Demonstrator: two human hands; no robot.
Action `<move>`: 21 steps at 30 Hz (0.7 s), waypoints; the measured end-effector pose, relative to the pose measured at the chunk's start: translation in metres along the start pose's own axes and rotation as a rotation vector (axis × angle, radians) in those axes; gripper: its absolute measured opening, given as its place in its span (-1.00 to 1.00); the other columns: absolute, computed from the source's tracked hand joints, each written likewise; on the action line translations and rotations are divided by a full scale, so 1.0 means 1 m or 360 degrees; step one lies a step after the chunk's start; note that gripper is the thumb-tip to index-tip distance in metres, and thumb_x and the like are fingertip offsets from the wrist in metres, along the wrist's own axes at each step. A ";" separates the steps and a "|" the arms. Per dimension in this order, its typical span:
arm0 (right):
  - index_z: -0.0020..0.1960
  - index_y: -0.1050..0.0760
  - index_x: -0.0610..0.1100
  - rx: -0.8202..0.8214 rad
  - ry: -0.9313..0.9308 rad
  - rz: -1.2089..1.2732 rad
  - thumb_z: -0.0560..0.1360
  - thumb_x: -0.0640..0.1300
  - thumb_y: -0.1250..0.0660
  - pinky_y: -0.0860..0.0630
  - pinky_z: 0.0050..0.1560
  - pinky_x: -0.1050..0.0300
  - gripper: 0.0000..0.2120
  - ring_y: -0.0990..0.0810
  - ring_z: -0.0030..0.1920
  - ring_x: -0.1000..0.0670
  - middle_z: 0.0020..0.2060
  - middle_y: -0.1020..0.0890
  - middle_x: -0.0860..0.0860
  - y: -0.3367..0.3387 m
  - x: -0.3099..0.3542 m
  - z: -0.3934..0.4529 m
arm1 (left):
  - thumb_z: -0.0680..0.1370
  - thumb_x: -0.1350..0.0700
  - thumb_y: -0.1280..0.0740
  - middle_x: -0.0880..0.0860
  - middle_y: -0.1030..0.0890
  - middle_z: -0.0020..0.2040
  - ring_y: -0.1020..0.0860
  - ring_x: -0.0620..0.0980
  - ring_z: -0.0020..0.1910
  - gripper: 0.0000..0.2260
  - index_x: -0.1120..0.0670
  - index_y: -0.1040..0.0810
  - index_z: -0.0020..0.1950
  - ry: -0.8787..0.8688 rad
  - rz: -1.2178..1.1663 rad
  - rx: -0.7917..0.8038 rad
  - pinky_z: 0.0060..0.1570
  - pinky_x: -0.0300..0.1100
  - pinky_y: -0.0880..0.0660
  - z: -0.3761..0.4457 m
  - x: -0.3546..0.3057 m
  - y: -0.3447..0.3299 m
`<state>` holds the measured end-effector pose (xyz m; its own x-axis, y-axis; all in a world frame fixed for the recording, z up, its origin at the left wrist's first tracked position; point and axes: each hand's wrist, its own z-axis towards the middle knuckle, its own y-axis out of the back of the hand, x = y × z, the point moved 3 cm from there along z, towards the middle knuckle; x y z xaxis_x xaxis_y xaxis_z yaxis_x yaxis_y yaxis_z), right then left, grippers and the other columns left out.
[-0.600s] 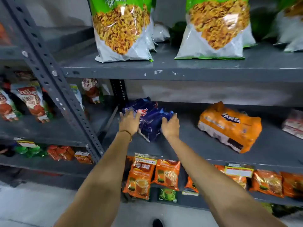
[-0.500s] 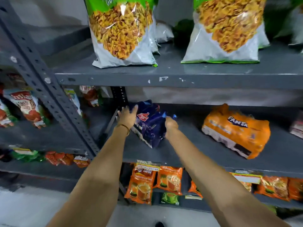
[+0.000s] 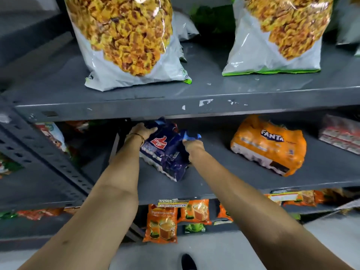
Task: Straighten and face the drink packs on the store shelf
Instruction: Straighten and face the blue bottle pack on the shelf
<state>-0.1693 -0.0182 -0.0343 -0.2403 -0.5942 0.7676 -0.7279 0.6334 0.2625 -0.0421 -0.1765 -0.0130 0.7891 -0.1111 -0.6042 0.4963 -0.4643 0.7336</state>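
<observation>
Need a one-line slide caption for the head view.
Both hands, left hand and right hand, grip the blue drink pack beside the orange Fanta pack.

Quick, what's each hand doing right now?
Left hand: closed on the top left of the blue drink pack.
Right hand: closed on the same pack's right side.

Both arms extended forward. Left hand [image 3: 143, 130] curled, fingers clamped, thin bangle at wrist. Right hand [image 3: 192, 146] fisted just right of it, slightly nearer.
</observation>
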 end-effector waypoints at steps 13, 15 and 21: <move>0.46 -0.25 -0.12 -0.0056 0.1018 -0.0110 0.38 -0.30 -0.44 -0.41 0.37 -0.10 -0.29 -0.48 0.31 -0.14 0.30 -0.46 -0.17 0.030 -0.015 -0.069 | 0.52 0.05 -0.37 0.28 -0.45 0.35 -0.45 0.24 0.33 -0.45 0.22 -0.32 0.44 -0.0342 -0.0433 -0.0394 0.31 0.00 -0.41 -0.105 0.064 0.009; 0.49 -0.21 -0.14 -0.0030 0.1028 -0.0190 0.41 -0.35 -0.42 -0.36 0.42 -0.07 -0.28 -0.40 0.38 -0.12 0.37 -0.41 -0.15 0.035 -0.033 -0.077 | 0.54 0.03 -0.34 0.27 -0.31 0.47 -0.33 0.24 0.43 -0.39 0.16 -0.20 0.51 -0.0316 -0.0416 -0.0353 0.38 0.08 -0.31 -0.126 0.076 -0.009; 0.44 -0.24 -0.07 0.0011 0.1089 -0.0166 0.42 -0.41 -0.39 -0.50 0.30 -0.07 -0.32 -0.45 0.36 -0.09 0.34 -0.46 -0.10 0.040 -0.074 -0.088 | 0.51 0.04 -0.37 0.24 -0.39 0.41 -0.42 0.22 0.37 -0.35 0.22 -0.19 0.50 -0.0364 -0.0279 -0.0431 0.29 0.06 -0.40 -0.166 0.101 -0.035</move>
<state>-0.1238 0.0945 -0.0289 0.2888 -0.2041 0.9354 -0.7297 0.5855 0.3530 0.0805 -0.0258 -0.0483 0.5979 -0.2578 -0.7590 0.7181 -0.2485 0.6501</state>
